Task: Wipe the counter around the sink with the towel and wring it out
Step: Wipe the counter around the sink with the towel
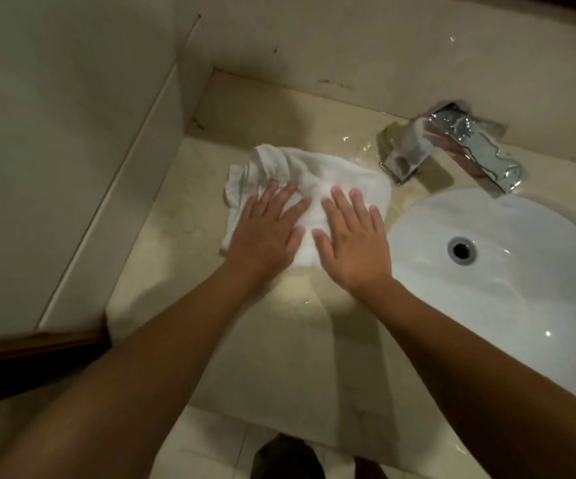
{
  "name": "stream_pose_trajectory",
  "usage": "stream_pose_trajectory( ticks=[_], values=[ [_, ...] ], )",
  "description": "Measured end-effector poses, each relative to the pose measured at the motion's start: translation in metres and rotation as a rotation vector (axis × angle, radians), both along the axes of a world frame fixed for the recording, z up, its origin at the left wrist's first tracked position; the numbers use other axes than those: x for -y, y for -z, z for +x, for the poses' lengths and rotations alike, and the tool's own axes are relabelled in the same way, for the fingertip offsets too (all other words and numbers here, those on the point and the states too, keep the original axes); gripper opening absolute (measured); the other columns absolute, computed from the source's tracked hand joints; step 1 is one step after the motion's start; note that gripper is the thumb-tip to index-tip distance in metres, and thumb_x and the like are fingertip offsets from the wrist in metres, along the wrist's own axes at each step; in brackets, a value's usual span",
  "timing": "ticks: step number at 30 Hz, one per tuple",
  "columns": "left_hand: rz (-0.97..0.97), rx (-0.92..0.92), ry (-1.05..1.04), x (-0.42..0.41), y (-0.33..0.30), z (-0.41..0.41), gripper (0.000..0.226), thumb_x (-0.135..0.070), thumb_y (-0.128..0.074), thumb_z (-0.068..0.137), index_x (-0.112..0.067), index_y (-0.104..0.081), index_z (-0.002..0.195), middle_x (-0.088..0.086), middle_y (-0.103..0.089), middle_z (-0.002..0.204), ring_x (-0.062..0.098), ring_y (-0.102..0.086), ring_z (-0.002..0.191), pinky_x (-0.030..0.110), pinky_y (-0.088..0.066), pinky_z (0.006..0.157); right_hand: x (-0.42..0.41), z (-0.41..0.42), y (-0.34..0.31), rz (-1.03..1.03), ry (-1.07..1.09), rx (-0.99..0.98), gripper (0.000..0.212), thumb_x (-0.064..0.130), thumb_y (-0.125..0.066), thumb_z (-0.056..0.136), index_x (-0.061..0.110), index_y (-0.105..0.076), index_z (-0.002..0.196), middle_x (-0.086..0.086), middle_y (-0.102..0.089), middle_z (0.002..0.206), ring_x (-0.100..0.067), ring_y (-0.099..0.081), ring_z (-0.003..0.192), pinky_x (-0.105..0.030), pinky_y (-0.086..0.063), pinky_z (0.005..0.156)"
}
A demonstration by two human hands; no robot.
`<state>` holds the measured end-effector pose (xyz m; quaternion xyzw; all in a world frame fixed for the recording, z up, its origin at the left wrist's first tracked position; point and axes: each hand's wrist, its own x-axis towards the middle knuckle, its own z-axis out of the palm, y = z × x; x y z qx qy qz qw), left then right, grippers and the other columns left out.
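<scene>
A crumpled white towel (300, 174) lies on the beige stone counter (183, 216), left of the white oval sink (507, 292). My left hand (265, 233) presses flat on the towel's left half, fingers spread. My right hand (352, 236) lies flat on its right half, fingers apart, close beside the sink's rim. Neither hand grips the cloth; both palms rest on top of it. Part of the towel is hidden under my hands.
A chrome faucet (452, 150) stands behind the sink, with a film of water on the counter around its base. A wall closes the back, and a side wall (55, 150) meets the counter on the left. Tiled floor (210, 447) shows below the counter's front edge.
</scene>
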<state>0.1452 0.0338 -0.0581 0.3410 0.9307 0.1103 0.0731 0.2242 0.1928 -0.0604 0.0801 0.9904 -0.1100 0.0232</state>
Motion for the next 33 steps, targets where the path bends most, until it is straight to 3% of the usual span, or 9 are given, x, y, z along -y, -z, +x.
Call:
stream_pose_trajectory(
  ticks=[3, 8, 13, 21, 27, 33],
  values=[
    [0.111, -0.004, 0.056, 0.018, 0.005, 0.035, 0.045, -0.040, -0.042, 0.093, -0.022, -0.056, 0.132, 0.008, -0.044, 0.149, 0.032, -0.035, 0.139, 0.051, -0.030, 0.112, 0.016, 0.047, 0.000, -0.032, 0.020, 0.000, 0.058, 0.045, -0.028, 0.103, 0.016, -0.038, 0.152, -0.004, -0.027, 0.163, -0.026, -0.017, 0.152, -0.048, -0.014, 0.122],
    [0.223, -0.006, 0.104, 0.051, 0.008, 0.089, 0.043, -0.034, -0.048, 0.094, -0.018, -0.058, 0.133, 0.010, -0.044, 0.149, 0.033, -0.036, 0.139, 0.050, -0.035, 0.108, 0.042, 0.107, -0.003, 0.008, -0.031, -0.078, 0.056, 0.042, -0.039, 0.101, 0.008, -0.051, 0.143, -0.013, -0.044, 0.153, -0.034, -0.037, 0.144, -0.052, -0.029, 0.116],
    [0.047, -0.061, 0.295, 0.064, 0.008, 0.060, 0.054, -0.042, -0.034, 0.099, -0.018, -0.037, 0.148, 0.013, -0.029, 0.157, 0.033, -0.025, 0.145, 0.052, -0.023, 0.116, 0.043, 0.093, -0.004, 0.007, -0.078, 0.033, 0.066, 0.051, -0.037, 0.099, 0.012, -0.038, 0.152, -0.010, -0.030, 0.161, -0.030, -0.022, 0.151, -0.052, -0.021, 0.120],
    [-0.045, -0.064, 0.179, -0.012, 0.008, 0.001, 0.056, -0.041, -0.027, 0.100, -0.020, -0.031, 0.152, 0.012, -0.023, 0.159, 0.034, -0.018, 0.147, 0.053, -0.014, 0.119, -0.019, 0.023, -0.007, 0.040, 0.033, 0.120, 0.067, 0.057, -0.014, 0.101, 0.022, -0.012, 0.159, 0.000, -0.004, 0.168, -0.022, 0.003, 0.154, -0.047, -0.001, 0.123],
    [-0.044, -0.031, 0.264, 0.004, 0.005, 0.048, 0.059, -0.040, -0.026, 0.096, -0.021, -0.029, 0.151, 0.008, -0.019, 0.161, 0.031, -0.016, 0.148, 0.049, -0.017, 0.117, 0.025, 0.088, -0.005, -0.028, 0.201, 0.091, 0.065, 0.050, -0.018, 0.102, 0.018, -0.017, 0.159, -0.003, -0.008, 0.167, -0.026, 0.000, 0.154, -0.047, -0.005, 0.122],
    [-0.067, 0.026, 0.199, 0.098, 0.003, 0.090, 0.054, -0.039, -0.024, 0.101, -0.022, -0.026, 0.152, 0.007, -0.019, 0.161, 0.027, -0.014, 0.149, 0.046, -0.015, 0.118, 0.108, 0.116, -0.008, -0.023, 0.093, 0.087, 0.064, 0.042, -0.031, 0.101, 0.008, -0.031, 0.154, -0.012, -0.025, 0.163, -0.035, -0.018, 0.151, -0.051, -0.008, 0.121]
  ],
)
